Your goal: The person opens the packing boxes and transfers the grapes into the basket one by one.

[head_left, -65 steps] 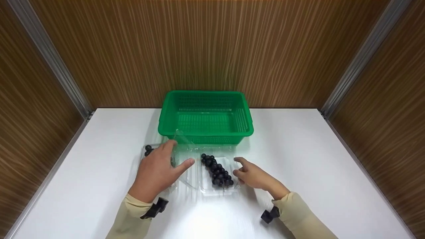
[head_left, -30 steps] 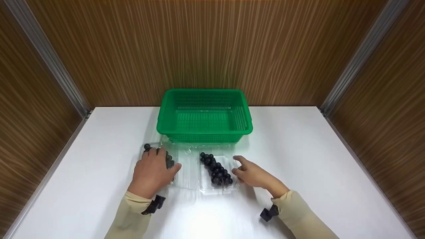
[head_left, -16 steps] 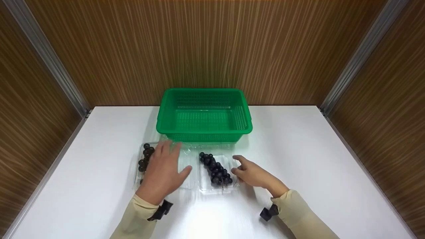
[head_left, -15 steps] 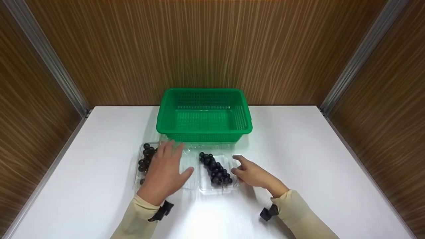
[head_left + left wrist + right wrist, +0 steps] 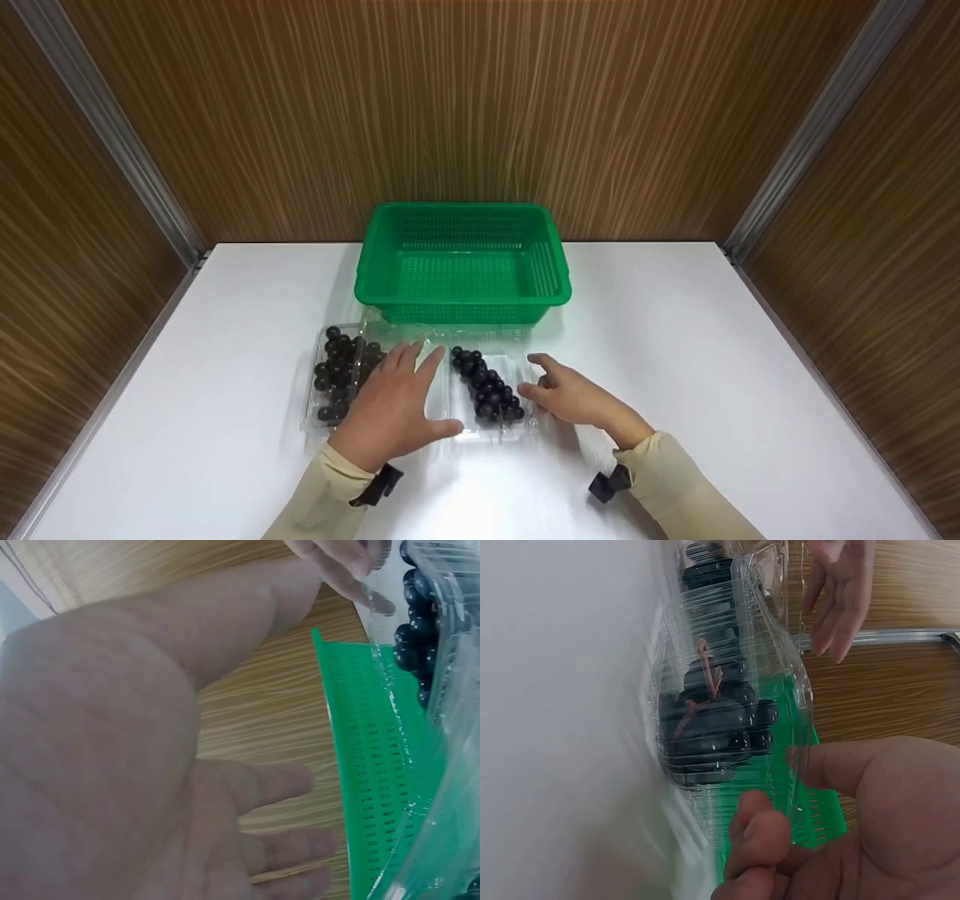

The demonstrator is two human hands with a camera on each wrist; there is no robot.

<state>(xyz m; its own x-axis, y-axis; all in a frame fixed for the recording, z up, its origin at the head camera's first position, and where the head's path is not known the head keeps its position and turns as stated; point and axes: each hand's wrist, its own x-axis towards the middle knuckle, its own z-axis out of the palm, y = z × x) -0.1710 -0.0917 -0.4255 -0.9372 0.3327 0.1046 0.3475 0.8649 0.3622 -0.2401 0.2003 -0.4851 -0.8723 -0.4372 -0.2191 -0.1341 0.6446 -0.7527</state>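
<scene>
A bunch of dark grapes lies slantwise in an open clear plastic container. My right hand holds this container at its right wall, with the thumb over the rim in the right wrist view. The container's clear lid is folded out to the left. It partly covers a second clear container that holds more dark grapes. Over the lid, my left hand has its fingers and thumb spread, grasping nothing. It hides part of the lid and the left grapes.
Directly behind the containers stands a green plastic basket with slotted walls; no items show inside. The white table is bounded by wood-patterned panels at the back and sides.
My left hand lowered the raised lid leftward onto the second container, then moved right and toward me, leaving the lid lying down. More of the left grapes show. My right hand stays in place.
</scene>
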